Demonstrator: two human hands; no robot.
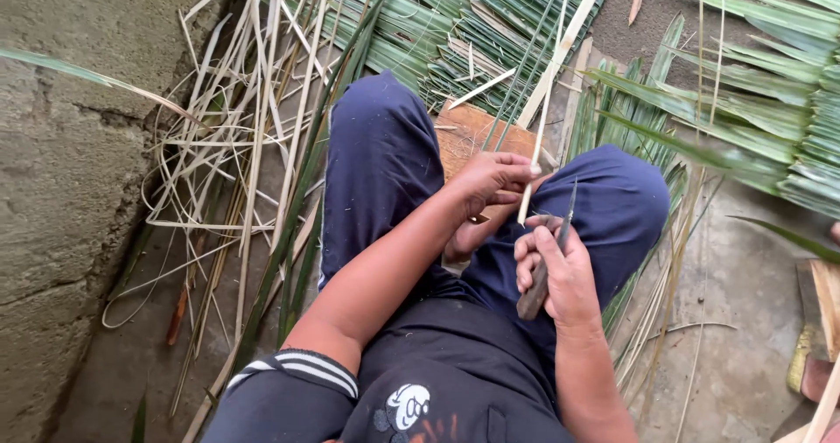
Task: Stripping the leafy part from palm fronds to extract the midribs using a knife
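Both hands grip: right hand (560,272) a knife (547,263), left hand (494,180) a pale strip (544,115), above concrete floor (735,355).

Navy trousers (376,172), green palm leaves (490,23), striped sleeve (297,369).
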